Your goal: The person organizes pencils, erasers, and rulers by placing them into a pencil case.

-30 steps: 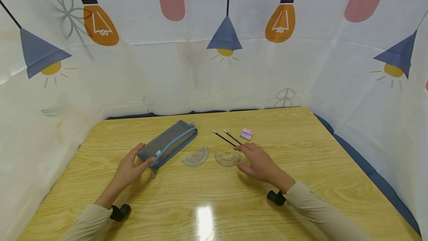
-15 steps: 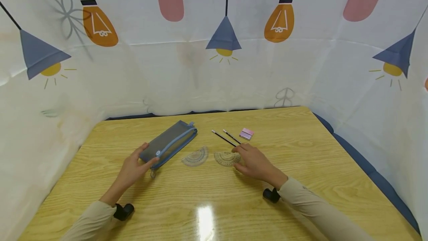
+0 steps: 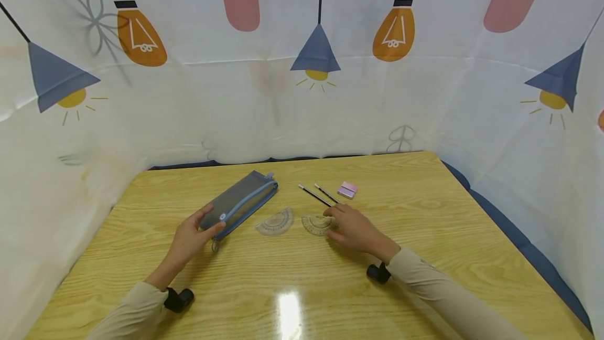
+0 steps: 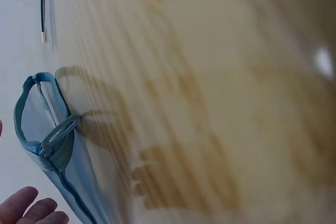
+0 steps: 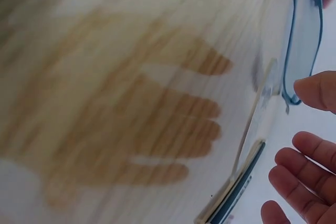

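A grey pencil case [image 3: 238,198] with a blue zip lies at the left of the table, its zip gaping. My left hand [image 3: 191,237] is over its near end, thumb and fingers spread; the left wrist view shows fingertips [image 4: 26,208] beside the pencil case [image 4: 58,145]. My right hand [image 3: 356,230] hovers with relaxed fingers, holding nothing. It overlaps the right protractor [image 3: 313,223] and hides the near ends of two dark pencils, the left pencil [image 3: 313,194] and the right pencil [image 3: 325,192]. Another clear protractor [image 3: 276,222] lies between the hands.
A pink and purple eraser [image 3: 347,189] lies beyond the pencils. The wooden table [image 3: 245,287] has a white patterned curtain [image 3: 226,98] around its back and sides. A black wrist camera [image 3: 179,300] hangs at the left sleeve.
My right hand has drifted slightly left, over more of the right protractor. My left hand has edged right over the pencil case, which stays where it was.
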Demonstrator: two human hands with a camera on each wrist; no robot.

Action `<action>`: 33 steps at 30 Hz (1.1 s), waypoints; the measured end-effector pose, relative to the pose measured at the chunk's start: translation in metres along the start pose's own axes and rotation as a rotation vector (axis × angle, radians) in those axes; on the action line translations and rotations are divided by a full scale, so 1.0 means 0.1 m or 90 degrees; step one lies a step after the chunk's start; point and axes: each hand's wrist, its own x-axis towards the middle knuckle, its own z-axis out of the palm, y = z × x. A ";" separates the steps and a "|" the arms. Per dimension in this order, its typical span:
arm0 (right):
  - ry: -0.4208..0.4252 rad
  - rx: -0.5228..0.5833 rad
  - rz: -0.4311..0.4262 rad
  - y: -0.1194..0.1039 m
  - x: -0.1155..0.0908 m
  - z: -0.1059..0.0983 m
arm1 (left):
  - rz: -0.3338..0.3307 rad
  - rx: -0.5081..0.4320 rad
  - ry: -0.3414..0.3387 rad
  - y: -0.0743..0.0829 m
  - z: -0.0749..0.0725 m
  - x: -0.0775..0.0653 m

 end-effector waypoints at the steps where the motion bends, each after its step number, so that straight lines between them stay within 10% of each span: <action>1: -0.002 -0.001 -0.002 0.00 0.01 0.01 | 0.001 0.003 0.001 0.00 0.00 0.00; 33: -0.090 -0.098 0.031 -0.04 0.18 0.07 | -0.038 0.029 -0.017 0.03 0.05 0.01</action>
